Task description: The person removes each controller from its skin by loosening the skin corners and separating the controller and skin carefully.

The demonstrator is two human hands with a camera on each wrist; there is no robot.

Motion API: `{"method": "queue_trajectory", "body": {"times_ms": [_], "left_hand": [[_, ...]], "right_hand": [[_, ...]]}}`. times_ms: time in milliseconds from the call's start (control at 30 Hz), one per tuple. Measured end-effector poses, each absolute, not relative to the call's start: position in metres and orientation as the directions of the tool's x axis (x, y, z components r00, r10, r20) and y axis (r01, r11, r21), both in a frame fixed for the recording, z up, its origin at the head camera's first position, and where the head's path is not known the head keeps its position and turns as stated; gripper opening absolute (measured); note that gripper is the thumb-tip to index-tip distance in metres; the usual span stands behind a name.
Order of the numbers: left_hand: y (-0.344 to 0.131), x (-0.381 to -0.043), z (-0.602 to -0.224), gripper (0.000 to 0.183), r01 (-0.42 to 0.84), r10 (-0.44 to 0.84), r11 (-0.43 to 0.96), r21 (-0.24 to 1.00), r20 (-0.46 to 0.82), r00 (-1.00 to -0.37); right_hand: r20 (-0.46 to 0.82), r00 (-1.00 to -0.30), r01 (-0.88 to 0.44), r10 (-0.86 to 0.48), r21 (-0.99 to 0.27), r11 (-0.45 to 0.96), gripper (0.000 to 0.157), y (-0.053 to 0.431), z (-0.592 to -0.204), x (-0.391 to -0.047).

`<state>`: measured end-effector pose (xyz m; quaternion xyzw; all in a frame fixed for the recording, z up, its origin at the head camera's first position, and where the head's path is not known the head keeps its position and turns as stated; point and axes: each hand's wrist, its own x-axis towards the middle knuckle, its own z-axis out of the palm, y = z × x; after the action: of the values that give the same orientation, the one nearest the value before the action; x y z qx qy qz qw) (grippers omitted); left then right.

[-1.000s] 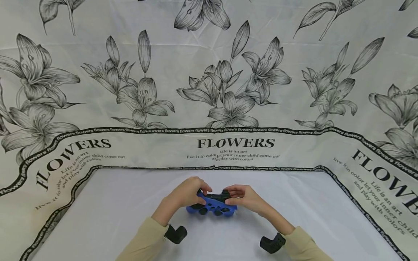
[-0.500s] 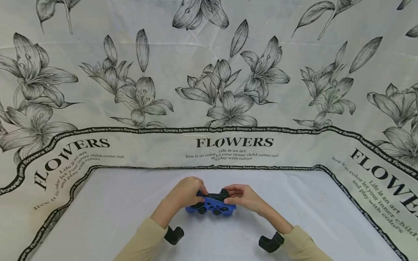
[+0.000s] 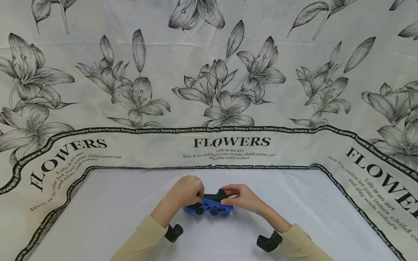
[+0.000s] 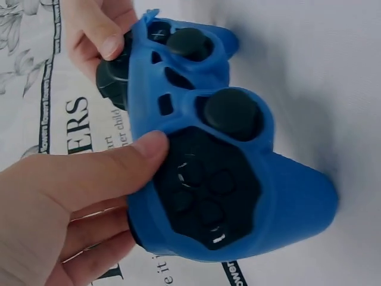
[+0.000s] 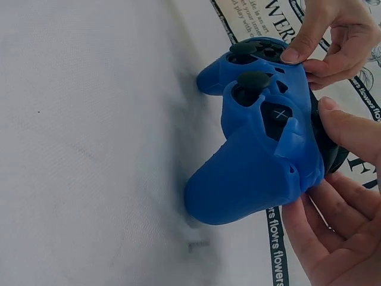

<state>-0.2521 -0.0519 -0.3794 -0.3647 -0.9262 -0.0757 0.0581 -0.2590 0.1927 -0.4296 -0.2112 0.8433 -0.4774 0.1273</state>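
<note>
A black game controller (image 4: 226, 187) wears a blue silicone cover (image 5: 235, 179), held over the white table in the head view. My left hand (image 3: 186, 190) grips its left end, the thumb on the front edge by the direction pad and the fingers behind. At the other end, my right hand (image 3: 241, 197) holds the black shoulder part (image 5: 321, 134) with its thumb, fingers underneath. Along the top edge the black body is exposed. In the right wrist view the cover is bunched near the right buttons and partly hides them. Both thumbsticks poke through its holes.
The white tabletop (image 3: 107, 214) spreads around the hands. Behind it hangs a flower-printed cloth (image 3: 156, 108) with a black lettered border, folding round both sides. A black wrist camera sits on each wrist, the left one (image 3: 174, 233) and the right one (image 3: 269, 241).
My left fingers have drawn in behind the controller's top edge, while the right hand keeps nearly the same hold. The whole head view has shifted slightly, so everything appears a little further left.
</note>
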Motion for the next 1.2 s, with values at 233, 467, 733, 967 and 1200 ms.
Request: {"method": "queue_trajectory", "body": {"times_ms": [233, 467, 733, 967, 1200], "left_hand": [[-0.057, -0.263, -0.374, 0.013, 0.711, 0.729, 0.665, 0.229, 0.010, -0.685], [-0.066, -0.272, -0.377, 0.005, 0.757, 0.807, 0.542, 0.364, 0.023, -0.589], [-0.068, -0.273, -0.384, 0.007, 0.803, 0.855, 0.450, 0.391, 0.070, -0.513], [-0.068, -0.274, -0.387, 0.005, 0.789, 0.857, 0.428, 0.442, 0.080, -0.510], [-0.070, -0.278, -0.390, 0.006, 0.788, 0.860, 0.400, 0.468, 0.106, -0.499]], "right_hand": [[-0.018, -0.865, -0.216, -0.502, -0.889, 0.404, 0.056, 0.184, -0.430, -0.256], [-0.029, -0.853, -0.212, -0.521, -0.893, 0.397, 0.056, 0.179, -0.431, -0.257], [-0.063, -0.848, -0.135, -0.526, -0.934, 0.330, 0.055, 0.182, -0.436, -0.253], [-0.070, -0.858, -0.120, -0.510, -0.936, 0.330, 0.054, 0.179, -0.434, -0.247], [-0.085, -0.893, -0.094, -0.441, -0.925, 0.368, 0.051, 0.174, -0.429, -0.246]]}}
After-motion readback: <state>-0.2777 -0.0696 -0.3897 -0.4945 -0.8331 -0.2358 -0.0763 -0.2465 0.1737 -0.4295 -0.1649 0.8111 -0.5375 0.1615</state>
